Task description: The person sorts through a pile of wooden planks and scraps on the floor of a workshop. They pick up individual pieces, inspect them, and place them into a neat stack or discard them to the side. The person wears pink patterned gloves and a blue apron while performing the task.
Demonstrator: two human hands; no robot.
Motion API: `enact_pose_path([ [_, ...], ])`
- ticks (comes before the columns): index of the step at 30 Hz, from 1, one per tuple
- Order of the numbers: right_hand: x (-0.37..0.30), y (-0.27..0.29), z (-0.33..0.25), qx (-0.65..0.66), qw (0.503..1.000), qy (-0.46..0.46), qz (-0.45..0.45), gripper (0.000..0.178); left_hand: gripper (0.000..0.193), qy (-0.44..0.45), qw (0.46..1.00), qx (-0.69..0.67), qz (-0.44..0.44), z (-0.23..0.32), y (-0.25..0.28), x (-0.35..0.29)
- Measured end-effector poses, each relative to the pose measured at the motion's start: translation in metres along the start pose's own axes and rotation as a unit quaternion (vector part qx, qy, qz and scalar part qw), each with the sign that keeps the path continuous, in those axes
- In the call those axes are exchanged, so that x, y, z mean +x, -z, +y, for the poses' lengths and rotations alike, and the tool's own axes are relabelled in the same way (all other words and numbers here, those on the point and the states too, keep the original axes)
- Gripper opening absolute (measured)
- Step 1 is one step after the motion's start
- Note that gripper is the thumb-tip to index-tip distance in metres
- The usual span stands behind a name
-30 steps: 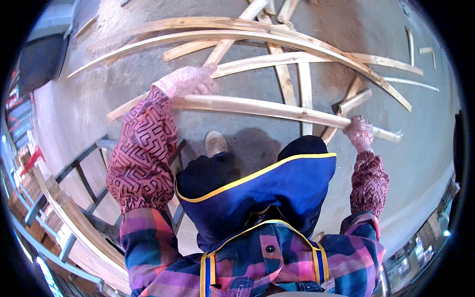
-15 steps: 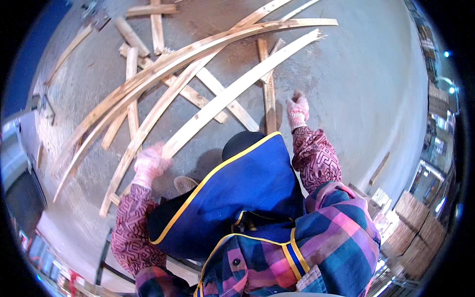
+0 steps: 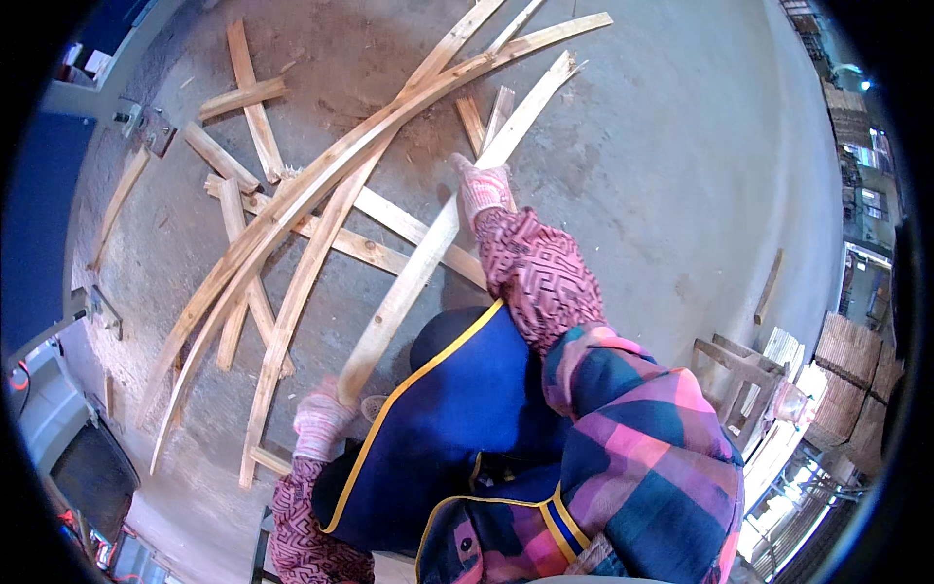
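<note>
A pale wooden plank (image 3: pixel 404 282) with a splintered far end slants across in front of my blue apron (image 3: pixel 467 380), which has yellow edging. My left hand (image 3: pixel 324 425), in a pink and white knitted glove and a little blurred, is closed round the plank's near end. Farther along, my right hand (image 3: pixel 480 185) wraps over the same plank below its broken tip, in a matching glove. Long curved wooden strips (image 3: pixel 321 175) lie to the left of the plank, crossing over one another. Under the held plank, another flat board (image 3: pixel 418 231) rests on the floor.
Shorter wood pieces (image 3: pixel 251 97) lie scattered at the far left on the grey concrete floor (image 3: pixel 671 175). A wooden stand (image 3: pixel 735 375) and stacked boards (image 3: pixel 846 350) are at the right. A blue panel (image 3: pixel 44 224) stands along the left edge.
My right hand has come in from the right and taken hold of the plank near its broken end. My left hand still holds the near end. The view has shifted.
</note>
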State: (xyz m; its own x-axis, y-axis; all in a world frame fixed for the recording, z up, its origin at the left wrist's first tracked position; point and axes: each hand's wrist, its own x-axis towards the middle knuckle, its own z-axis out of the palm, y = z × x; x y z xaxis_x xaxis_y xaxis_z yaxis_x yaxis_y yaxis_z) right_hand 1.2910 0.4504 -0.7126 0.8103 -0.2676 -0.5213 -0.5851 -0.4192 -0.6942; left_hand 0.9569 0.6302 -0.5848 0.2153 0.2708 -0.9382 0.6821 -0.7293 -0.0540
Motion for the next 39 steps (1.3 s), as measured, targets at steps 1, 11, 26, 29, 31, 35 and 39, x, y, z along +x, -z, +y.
enact_pose_path([
  [1,0.003,-0.004,-0.002,-0.004,0.999,-0.032,0.015,0.050,0.051,0.007,1.000,-0.003,0.001,0.000,-0.005,-0.003],
  [11,0.068,-0.028,0.066,-0.104,0.984,0.071,0.129,0.033,0.040,-0.062,0.995,0.064,0.049,0.017,0.035,-0.082],
  [26,0.157,0.059,-0.017,-0.642,0.711,0.263,-0.113,0.055,0.030,-0.149,0.986,-0.030,0.068,0.015,0.036,-0.008],
  [29,0.179,0.094,-0.045,-0.697,0.652,0.282,-0.100,0.060,0.032,-0.116,0.981,-0.011,0.154,-0.049,0.001,-0.010],
  [31,0.198,0.131,-0.057,-0.629,0.745,0.211,-0.066,0.064,0.033,-0.039,0.990,-0.040,0.127,-0.092,-0.035,-0.007],
  [35,0.226,0.171,-0.100,-0.643,0.743,0.166,0.083,0.074,0.029,-0.053,0.986,-0.099,0.123,-0.086,-0.057,0.020],
  [39,0.153,0.007,-0.109,-0.412,0.728,0.546,-0.044,0.055,0.034,-0.101,0.981,-0.063,0.151,-0.067,-0.060,0.040],
])
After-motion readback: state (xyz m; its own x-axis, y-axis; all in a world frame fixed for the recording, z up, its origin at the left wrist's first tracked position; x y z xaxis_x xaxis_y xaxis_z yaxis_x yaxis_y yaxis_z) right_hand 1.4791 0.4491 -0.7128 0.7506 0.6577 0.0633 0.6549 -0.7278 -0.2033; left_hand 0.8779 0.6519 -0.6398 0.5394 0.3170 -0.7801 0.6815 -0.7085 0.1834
